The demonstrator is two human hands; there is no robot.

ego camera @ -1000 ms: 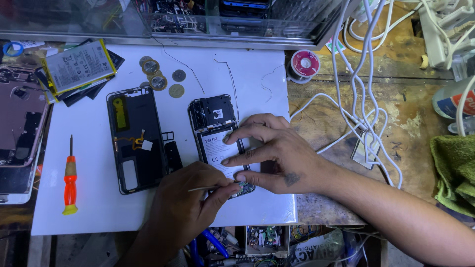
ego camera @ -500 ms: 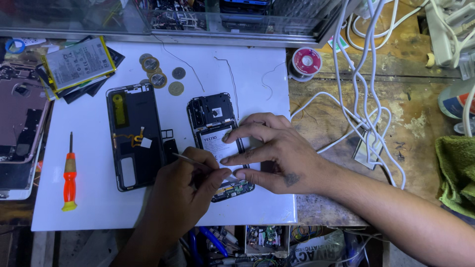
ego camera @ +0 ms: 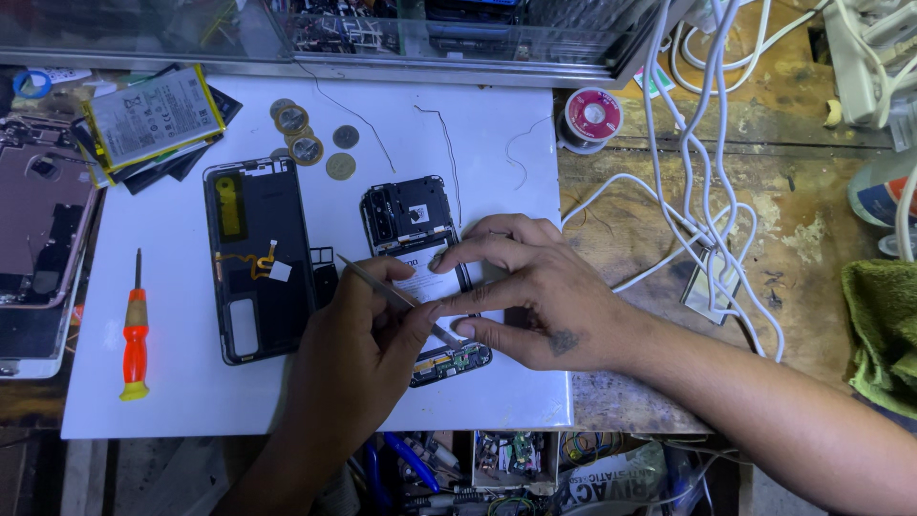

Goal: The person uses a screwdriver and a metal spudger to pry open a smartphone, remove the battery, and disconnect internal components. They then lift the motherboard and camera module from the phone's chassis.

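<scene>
An opened phone body (ego camera: 413, 222) with bare circuit boards lies on a white work mat (ego camera: 172, 382). My right hand (ego camera: 535, 296) presses down on its middle with spread fingers. In my left hand (ego camera: 368, 330) I pinch thin metal tweezers (ego camera: 377, 283), whose tip points toward the phone's lower part under my right fingers. A black phone back cover (ego camera: 253, 258) with a yellow strip lies just left of the phone.
An orange-handled screwdriver (ego camera: 135, 339) lies at the mat's left. Several coins (ego camera: 306, 143) and a phone battery (ego camera: 153, 115) sit at the back left. White cables (ego camera: 712, 191) and a red solder spool (ego camera: 593, 115) are on the wooden bench to the right; green cloth (ego camera: 884, 330) far right.
My left hand has lifted the tweezers from the phone's lower end up to its middle. The right hand stays pressed on the phone.
</scene>
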